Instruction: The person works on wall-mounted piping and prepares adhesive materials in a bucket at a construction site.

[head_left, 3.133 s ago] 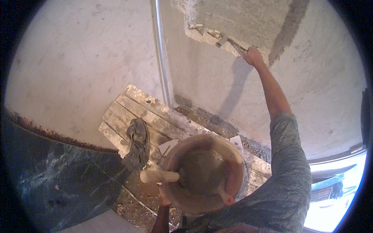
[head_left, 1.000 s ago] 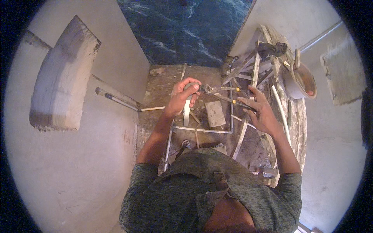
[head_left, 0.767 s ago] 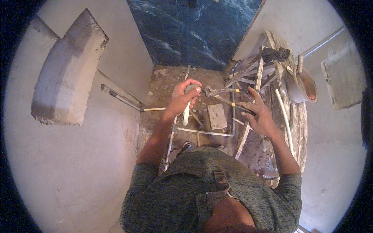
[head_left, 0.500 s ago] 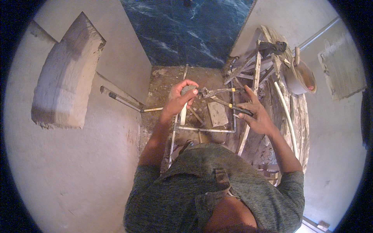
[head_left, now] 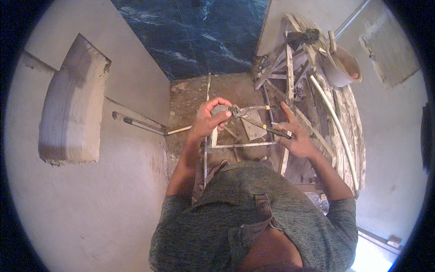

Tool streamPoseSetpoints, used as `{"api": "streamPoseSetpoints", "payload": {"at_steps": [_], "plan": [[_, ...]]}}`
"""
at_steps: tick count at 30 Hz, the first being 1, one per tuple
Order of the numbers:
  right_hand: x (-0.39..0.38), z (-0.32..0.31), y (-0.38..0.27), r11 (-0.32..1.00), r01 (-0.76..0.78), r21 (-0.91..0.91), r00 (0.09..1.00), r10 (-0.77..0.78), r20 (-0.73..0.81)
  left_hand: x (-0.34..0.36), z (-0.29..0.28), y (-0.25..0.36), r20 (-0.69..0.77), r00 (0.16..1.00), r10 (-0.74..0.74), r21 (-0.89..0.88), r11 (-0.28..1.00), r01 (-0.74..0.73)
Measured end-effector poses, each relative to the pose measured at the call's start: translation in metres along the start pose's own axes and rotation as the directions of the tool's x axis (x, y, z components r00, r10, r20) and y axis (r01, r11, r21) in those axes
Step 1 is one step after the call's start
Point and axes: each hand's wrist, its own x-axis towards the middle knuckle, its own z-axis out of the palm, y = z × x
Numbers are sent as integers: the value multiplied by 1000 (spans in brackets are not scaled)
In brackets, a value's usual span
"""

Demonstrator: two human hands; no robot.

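My left hand (head_left: pixel 209 119) is closed around a pale grey piece (head_left: pixel 219 109), mostly hidden by the fingers; its kind cannot be made out. At its fingertips is the jaw end of a pair of pincers (head_left: pixel 256 123) with black and yellow handles. The pincers' handles are spread wide. My right hand (head_left: pixel 298 138) grips them, fingers stretched to the far handle and thumb by the near one. Whether the jaws bite on the pale piece is too small to tell.
Below the hands, thin pipes (head_left: pixel 247 145) frame a rough dirt floor with a pale slab (head_left: pixel 253 130). To the right, wooden planks (head_left: pixel 342 122) carry a bucket (head_left: pixel 337 72) and a curved white pipe (head_left: pixel 333 118). Plastered walls stand both sides; dark blue marbled panelling (head_left: pixel 195 36) stands ahead.
The view has shifted, so the walls and planks sit differently in it. Both hands keep their hold, and the pincers' handles remain spread.
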Motion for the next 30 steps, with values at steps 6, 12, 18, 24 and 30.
{"api": "streamPoseSetpoints", "payload": {"at_steps": [6, 12, 18, 24, 30], "plan": [[-17, -2, 1, 994, 24, -109, 999, -27, -21, -4, 15, -8, 41, 997, -63, -62, 996, 66], [-33, 6, 14, 987, -22, -158, 999, 17, -32, -10, 27, -12, 75, 991, -115, -9, 993, 116], [-49, 26, 28, 963, 7, -268, 999, -15, -29, -18, 49, -9, 88, 988, -123, 271, 958, 95], [-63, 49, 27, 956, 128, -265, 990, -138, -18, -24, 51, -21, 8, 938, -347, 352, 879, 322], [-68, 53, 32, 947, 90, -308, 996, -83, 35, -29, 52, -39, 73, 969, -236, 328, 923, 200]]}}
